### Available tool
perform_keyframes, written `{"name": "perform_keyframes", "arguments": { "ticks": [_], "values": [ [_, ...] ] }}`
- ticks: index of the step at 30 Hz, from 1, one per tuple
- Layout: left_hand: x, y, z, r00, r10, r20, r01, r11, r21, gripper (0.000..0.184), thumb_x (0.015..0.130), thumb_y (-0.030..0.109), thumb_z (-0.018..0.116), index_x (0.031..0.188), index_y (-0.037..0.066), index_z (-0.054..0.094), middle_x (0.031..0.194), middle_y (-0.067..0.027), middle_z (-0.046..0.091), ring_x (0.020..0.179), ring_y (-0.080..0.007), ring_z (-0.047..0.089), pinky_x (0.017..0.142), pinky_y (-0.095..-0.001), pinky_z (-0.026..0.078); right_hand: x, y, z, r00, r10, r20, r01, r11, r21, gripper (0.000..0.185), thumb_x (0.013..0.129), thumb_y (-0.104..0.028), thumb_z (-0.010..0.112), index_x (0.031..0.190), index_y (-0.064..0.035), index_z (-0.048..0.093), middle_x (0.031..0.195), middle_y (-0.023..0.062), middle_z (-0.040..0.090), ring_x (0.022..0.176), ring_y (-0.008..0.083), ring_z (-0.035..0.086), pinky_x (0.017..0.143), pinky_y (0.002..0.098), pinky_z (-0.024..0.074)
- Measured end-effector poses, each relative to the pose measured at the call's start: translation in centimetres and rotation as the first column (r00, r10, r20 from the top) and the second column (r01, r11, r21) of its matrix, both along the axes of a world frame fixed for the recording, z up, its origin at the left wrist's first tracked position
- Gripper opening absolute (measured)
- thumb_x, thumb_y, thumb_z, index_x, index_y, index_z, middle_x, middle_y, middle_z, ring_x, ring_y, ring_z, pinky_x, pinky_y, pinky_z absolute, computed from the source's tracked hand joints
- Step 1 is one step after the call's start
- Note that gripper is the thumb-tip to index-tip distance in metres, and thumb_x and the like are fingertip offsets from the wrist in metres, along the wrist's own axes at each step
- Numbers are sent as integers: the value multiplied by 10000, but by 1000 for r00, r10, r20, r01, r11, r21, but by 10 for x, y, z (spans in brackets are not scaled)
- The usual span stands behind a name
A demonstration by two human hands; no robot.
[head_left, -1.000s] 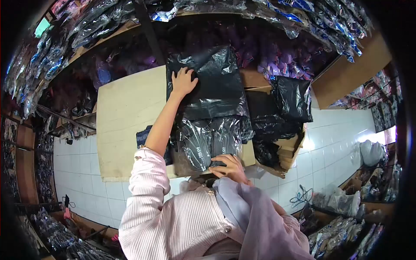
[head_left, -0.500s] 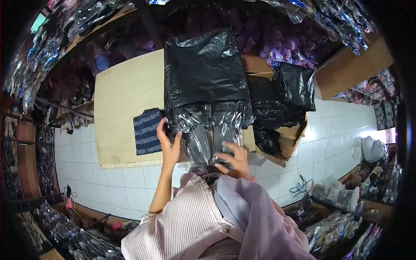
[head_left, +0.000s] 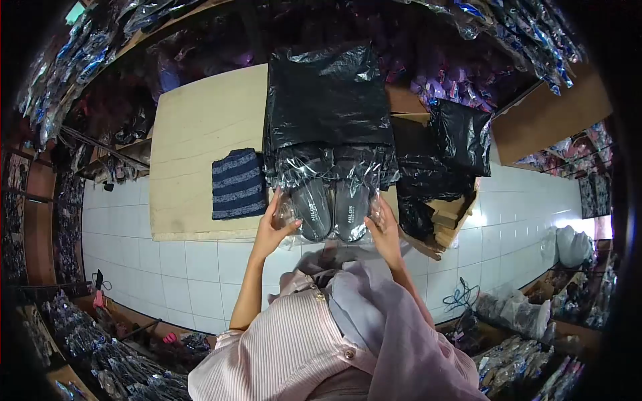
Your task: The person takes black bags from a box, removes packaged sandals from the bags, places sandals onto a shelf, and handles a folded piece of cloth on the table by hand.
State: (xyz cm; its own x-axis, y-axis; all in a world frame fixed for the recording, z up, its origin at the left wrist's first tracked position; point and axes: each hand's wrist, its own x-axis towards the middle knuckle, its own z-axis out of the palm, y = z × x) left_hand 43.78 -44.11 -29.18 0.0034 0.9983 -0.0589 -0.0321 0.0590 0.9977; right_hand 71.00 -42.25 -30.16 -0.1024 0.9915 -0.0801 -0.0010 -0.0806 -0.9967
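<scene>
A pair of dark sandals (head_left: 314, 212) lies side by side in clear plastic at the near edge of the table, with pale lettering on the insoles. Their far ends are covered by black plastic bags (head_left: 328, 100). My left hand (head_left: 275, 224) grips the left edge of the clear wrapper, thumb on top and fingers at the side. Opposite it, my right hand (head_left: 384, 230) holds the right edge in the same way, its thumb beside the right sandal. A folded cloth with navy and grey stripes (head_left: 239, 186) rests left of my left hand.
The pale board tabletop (head_left: 194, 134) stretches to the left. More black bags (head_left: 461, 134) are heaped at the right above a torn cardboard box (head_left: 458, 230). Shelves of plastic-wrapped goods surround the white tiled floor (head_left: 174, 281). A bundle of blue cord (head_left: 461, 294) lies at the right.
My right hand has moved from over the right sandal to the wrapper's right edge. My left hand has come down onto the left edge. The sandals now lie straighter, their lettering plainer.
</scene>
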Motion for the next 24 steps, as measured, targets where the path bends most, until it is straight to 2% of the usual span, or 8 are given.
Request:
{"name": "perform_keyframes", "arguments": {
  "ticks": [2, 6, 8, 9, 13, 17, 22, 24],
  "values": [
    [1, -4, 0, 999, 20, -43, -20, 1000, 5, 895, 701, 7, 729, 1416, 69, 194, 1413, -189, 277, 1243, -228, 364, 996, -321, 339, 3, -3, -9, 999, 8, -31, -7, 1000, 18, 657, 811, -10, 610, 1369, -21, 264, 1342, 174, 380, 1238, 240, 388, 992, 330, 346],
    [5, -14, 2, 980, 68, 188, -52, 995, -90, 891, 688, -9, 732, 1408, 63, 212, 1387, -180, 331, 1222, -221, 391, 933, -326, 424, 1, -15, -7, 997, 9, -76, -6, 999, 36, 694, 788, 37, 617, 1374, -23, 251, 1355, 160, 367, 1232, 215, 388, 966, 300, 372],
    [5, -19, -11, 998, 58, 23, -60, 991, 122, 893, 688, -16, 729, 1410, 73, 211, 1378, -181, 345, 1185, -220, 427, 892, -311, 452, 1, -26, -3, 993, 7, -118, -6, 1000, 11, 698, 782, 64, 614, 1374, -22, 254, 1353, 148, 375, 1232, 202, 385, 956, 284, 379],
    [4, -23, -15, 993, 51, 105, -59, 995, 84, 904, 681, -21, 731, 1412, 75, 208, 1377, -180, 348, 1128, -201, 470, 830, -285, 480, 1, -32, -3, 991, -6, -137, 4, 1000, -16, 702, 784, 59, 615, 1377, -29, 250, 1356, 145, 373, 1219, 192, 394, 948, 280, 379],
    [7, -46, -10, 997, 65, -44, -60, 992, 112, 924, 651, 7, 758, 1406, 65, 228, 1378, -162, 359, 1027, -169, 525, 683, -226, 498, -4, -57, 2, 996, -29, -89, 27, 999, -26, 713, 785, 41, 621, 1384, -47, 245, 1362, 141, 372, 1174, 169, 415, 940, 274, 364],
    [6, -68, -25, 996, 77, -49, -71, 991, 110, 932, 635, 34, 771, 1402, 67, 244, 1369, -150, 381, 919, -133, 547, 558, -164, 461, 0, -84, -4, 997, -44, -60, 42, 999, -35, 716, 778, 58, 615, 1383, -50, 249, 1372, 126, 363, 1196, 172, 400, 962, 281, 350],
    [6, -95, -24, 995, 83, -56, -75, 990, 119, 942, 632, 43, 768, 1407, 74, 234, 1361, -165, 393, 985, -162, 557, 544, -162, 444, -5, -114, 1, 981, -89, -173, 73, 993, -97, 720, 774, 76, 606, 1383, -45, 240, 1387, 126, 347, 1253, 199, 363, 962, 304, 368],
    [6, -102, -22, 994, 91, -67, -82, 988, 130, 934, 639, 56, 762, 1407, 68, 230, 1370, -171, 380, 1008, -181, 553, 554, -177, 448, -4, -120, 0, 990, -87, -111, 80, 994, -71, 721, 777, 73, 604, 1385, -48, 235, 1394, 129, 335, 1257, 208, 359, 962, 315, 373]
  ]
}}
